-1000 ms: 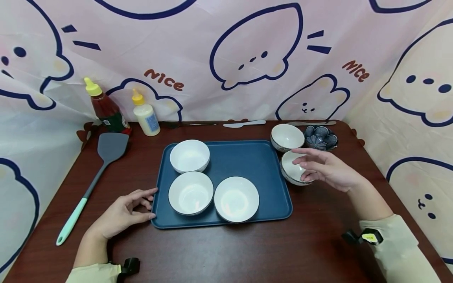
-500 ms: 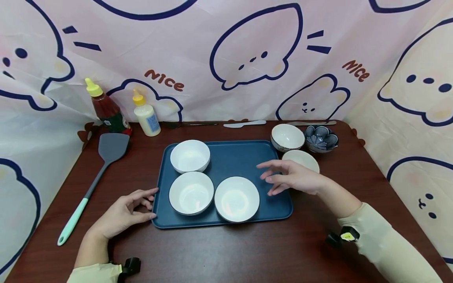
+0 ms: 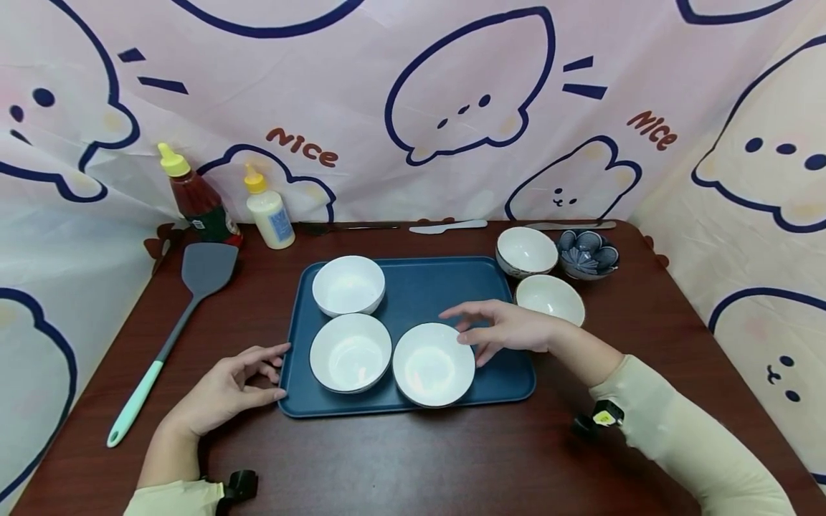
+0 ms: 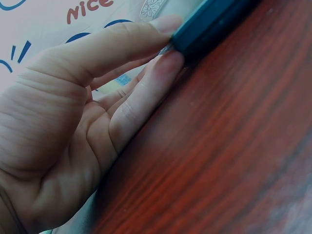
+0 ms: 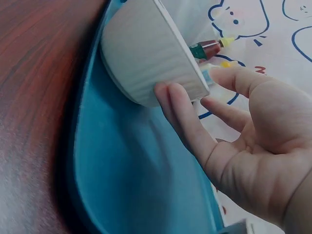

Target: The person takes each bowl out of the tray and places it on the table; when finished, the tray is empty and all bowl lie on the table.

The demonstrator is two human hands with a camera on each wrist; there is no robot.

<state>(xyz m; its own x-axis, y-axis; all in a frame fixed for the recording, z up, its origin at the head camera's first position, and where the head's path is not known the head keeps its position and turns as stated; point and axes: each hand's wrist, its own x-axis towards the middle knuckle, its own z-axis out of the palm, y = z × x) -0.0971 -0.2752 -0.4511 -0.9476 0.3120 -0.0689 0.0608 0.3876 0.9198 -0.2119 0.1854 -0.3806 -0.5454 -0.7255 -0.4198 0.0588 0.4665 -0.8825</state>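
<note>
My left hand rests its fingertips on the left rim of a blue tray; the left wrist view shows them against the tray edge. My right hand stands over the tray's right half, its relaxed fingers around the right edge of the near right white bowl. In the right wrist view, two fingers overlap that bowl's outer wall; firm contact cannot be told. Two more white bowls, the near left one and the far left one, stand on the tray.
Right of the tray stand two white bowls and a dark blue patterned bowl. A turner, a red sauce bottle and a cream bottle are at left. Knives lie along the back edge.
My right hand has moved left from the white bowl beside the tray to the near right bowl on it. My left hand has stayed at the tray's rim.
</note>
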